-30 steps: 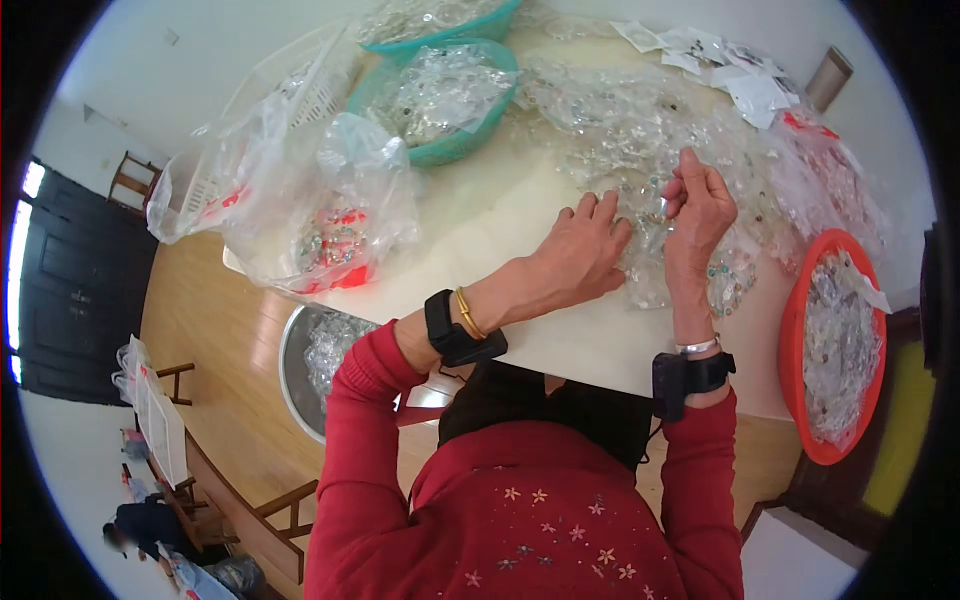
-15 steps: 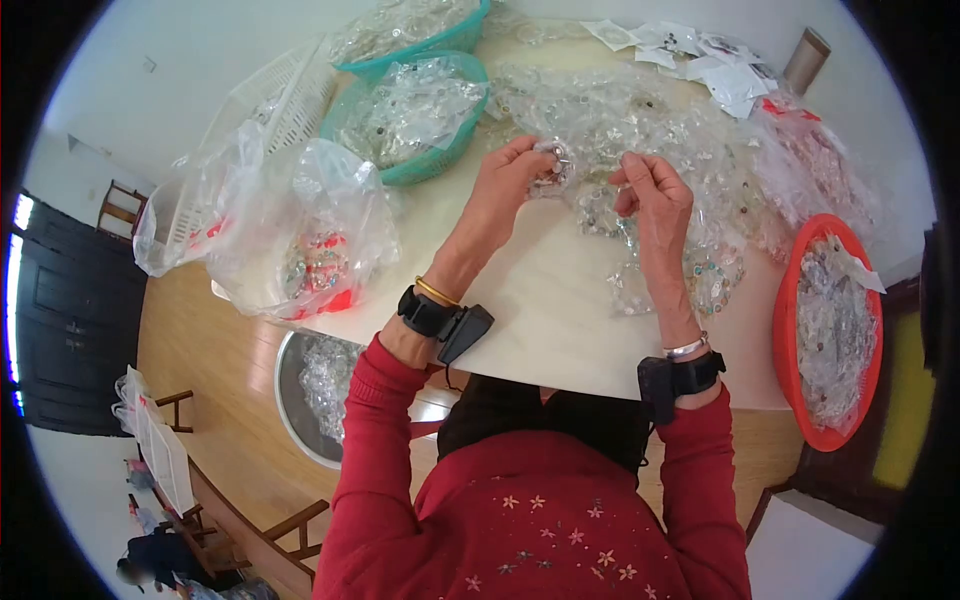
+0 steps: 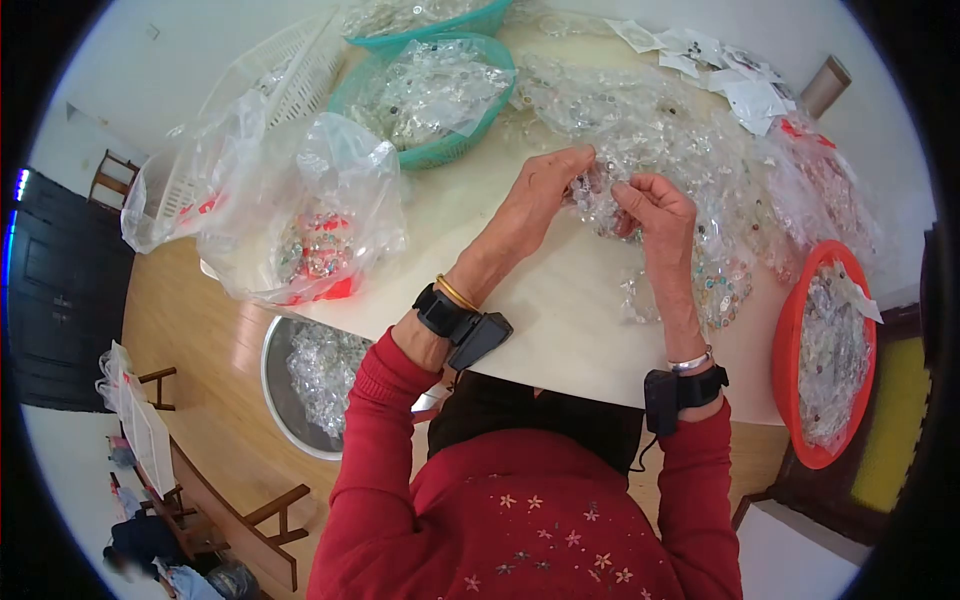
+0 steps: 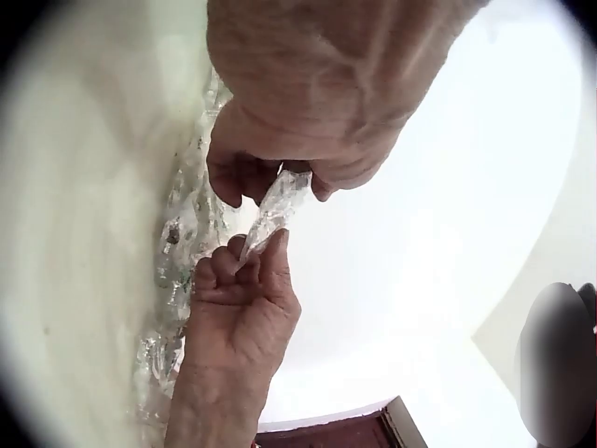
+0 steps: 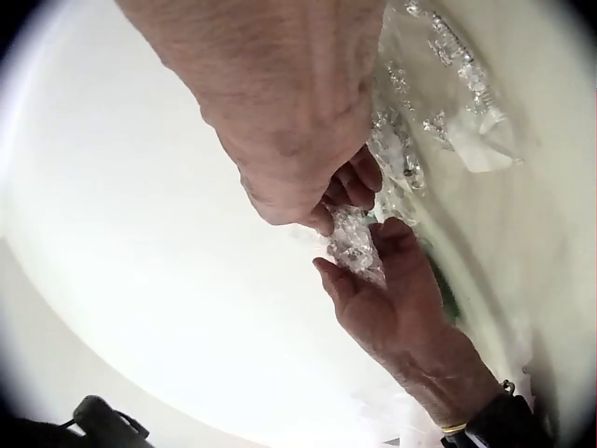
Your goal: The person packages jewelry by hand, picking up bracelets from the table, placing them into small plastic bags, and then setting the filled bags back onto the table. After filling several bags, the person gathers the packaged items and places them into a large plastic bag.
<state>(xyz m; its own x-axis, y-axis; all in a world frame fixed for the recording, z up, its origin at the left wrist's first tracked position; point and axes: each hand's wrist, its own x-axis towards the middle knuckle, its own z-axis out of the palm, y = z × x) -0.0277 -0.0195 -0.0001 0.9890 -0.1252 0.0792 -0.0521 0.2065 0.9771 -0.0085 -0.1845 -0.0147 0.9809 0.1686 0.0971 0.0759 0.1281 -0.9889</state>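
A small clear plastic packet (image 4: 280, 205) with shiny bits inside spans the gap between the two hands. My left hand (image 3: 540, 200) pinches one end of it, fingers bent, at the near edge of the heaped packets. From the other side, my right hand (image 3: 660, 215) holds the packet's opposite end between thumb and curled fingers. The right wrist view shows the same packet (image 5: 354, 245) crinkled between both sets of fingertips. Behind and beside the hands spreads a pile of clear packets (image 3: 700, 150) holding small beads and jewellery.
Green baskets (image 3: 430, 155) full of packets stand at the back left, near a white basket (image 3: 310, 85) and plastic bags (image 3: 350, 180). A red basin (image 3: 790, 370) sits at the right edge. Below the table's left side is a metal basin (image 3: 285, 410). White cards (image 3: 750, 100) lie at the back right.
The left hand lay palm down beside the right hand, then rose away to the left holding something shiny. Now it has come back rightward and both hands meet at the packet.
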